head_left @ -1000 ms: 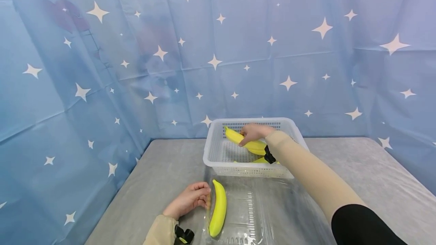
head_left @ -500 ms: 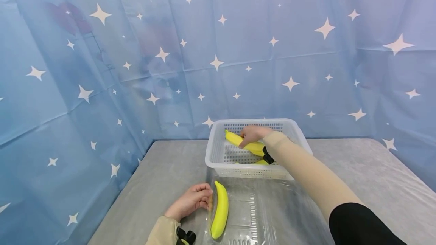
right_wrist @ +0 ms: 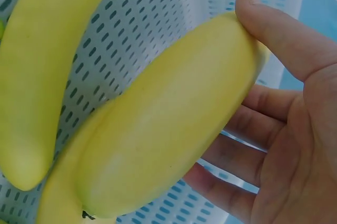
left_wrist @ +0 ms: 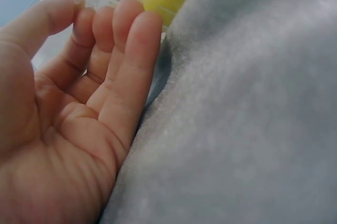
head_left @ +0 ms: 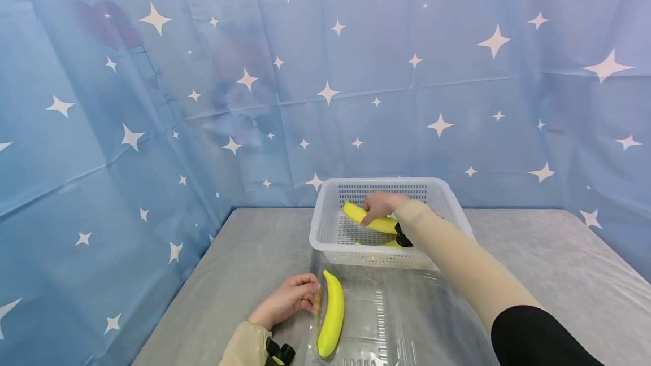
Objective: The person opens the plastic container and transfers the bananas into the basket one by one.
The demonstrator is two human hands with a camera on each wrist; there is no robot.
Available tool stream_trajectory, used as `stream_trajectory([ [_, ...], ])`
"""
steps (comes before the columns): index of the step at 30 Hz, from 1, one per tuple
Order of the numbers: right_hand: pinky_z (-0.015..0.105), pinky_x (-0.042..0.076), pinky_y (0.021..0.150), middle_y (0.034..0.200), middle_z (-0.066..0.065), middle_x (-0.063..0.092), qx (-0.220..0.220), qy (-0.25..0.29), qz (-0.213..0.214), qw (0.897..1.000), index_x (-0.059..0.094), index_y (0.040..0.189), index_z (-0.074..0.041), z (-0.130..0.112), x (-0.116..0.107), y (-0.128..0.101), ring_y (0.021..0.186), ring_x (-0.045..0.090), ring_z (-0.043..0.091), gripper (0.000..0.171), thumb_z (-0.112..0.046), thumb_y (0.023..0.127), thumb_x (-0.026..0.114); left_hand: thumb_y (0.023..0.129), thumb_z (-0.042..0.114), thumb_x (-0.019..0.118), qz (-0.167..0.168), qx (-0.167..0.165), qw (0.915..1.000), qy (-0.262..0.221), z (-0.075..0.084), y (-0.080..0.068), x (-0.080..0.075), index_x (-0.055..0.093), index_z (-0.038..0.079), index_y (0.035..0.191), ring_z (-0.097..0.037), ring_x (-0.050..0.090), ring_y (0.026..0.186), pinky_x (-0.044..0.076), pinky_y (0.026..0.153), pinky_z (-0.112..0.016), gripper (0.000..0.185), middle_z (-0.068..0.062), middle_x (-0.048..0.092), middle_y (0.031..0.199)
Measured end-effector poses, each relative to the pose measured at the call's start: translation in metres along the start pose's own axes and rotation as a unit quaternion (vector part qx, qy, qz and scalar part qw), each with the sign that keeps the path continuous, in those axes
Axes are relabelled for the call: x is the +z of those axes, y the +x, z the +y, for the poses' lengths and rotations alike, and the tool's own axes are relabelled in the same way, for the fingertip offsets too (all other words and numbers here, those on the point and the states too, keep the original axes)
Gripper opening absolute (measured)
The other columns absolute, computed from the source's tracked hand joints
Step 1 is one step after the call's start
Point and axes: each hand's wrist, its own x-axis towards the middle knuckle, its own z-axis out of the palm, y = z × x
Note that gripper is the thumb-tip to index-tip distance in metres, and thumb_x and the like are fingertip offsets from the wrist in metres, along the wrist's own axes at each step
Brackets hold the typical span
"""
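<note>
My right hand [head_left: 382, 206] reaches into a white perforated basket [head_left: 316, 236] and grips a yellow banana [right_wrist: 174, 113], thumb on one side and fingers on the other. Beside and under it lie other bananas [right_wrist: 34, 71], partly hidden by the arm in the head view. Down at the left, my left hand [head_left: 287, 300] pinches the left edge of a clear plastic container [head_left: 358, 321] between thumb and fingertips. Inside that container, along its left side, rests a single banana [head_left: 331, 315].
A grey cloth-covered table [head_left: 529, 258] lies under everything. The basket stands right behind the clear container. A blue curtain with white stars [head_left: 285, 100] hangs along the back and left side. The right forearm [head_left: 463, 258] crosses above the container's right part.
The right hand and its banana have shifted slightly right and down within the basket. My left hand keeps its place at the container's edge. The head view has drifted slightly.
</note>
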Motion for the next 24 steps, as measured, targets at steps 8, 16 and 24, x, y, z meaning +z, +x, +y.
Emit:
stream_trajectory([
  [8,0.028,0.03,0.05,0.062,-0.003,0.035,0.025,0.005,-0.017,1.0,0.051,0.07,-0.017,-0.001,0.007,-0.001,0.054,0.029,0.012,0.035,-0.037,0.082,0.077,0.099,0.01,0.051,0.004,-0.001,1.0,-0.003,-0.001,0.001,-0.001,0.057,0.01,0.086,-0.013,0.062,0.065,0.054,0.062,-0.027,0.014,-0.001,0.059,0.075],
  [16,0.028,0.028,0.049,0.057,-0.004,0.034,0.03,0.024,-0.013,0.999,0.052,0.067,-0.017,0.001,0.012,-0.001,0.051,0.025,0.012,0.035,-0.034,0.081,0.079,0.099,0.012,0.053,0.002,-0.001,1.0,-0.006,0.0,-0.001,0.0,0.057,0.01,0.087,-0.013,0.062,0.065,0.054,0.062,-0.027,0.013,-0.001,0.06,0.075],
  [24,0.028,0.019,0.046,0.053,-0.005,0.018,0.031,0.013,-0.019,0.999,0.031,0.057,-0.022,0.005,0.015,0.001,0.048,0.013,0.012,0.055,-0.035,0.079,0.08,0.099,0.011,0.052,0.007,-0.01,0.9999,-0.007,0.0,0.0,0.002,0.057,0.01,0.087,-0.012,0.062,0.064,0.054,0.063,-0.027,0.013,-0.001,0.059,0.075],
])
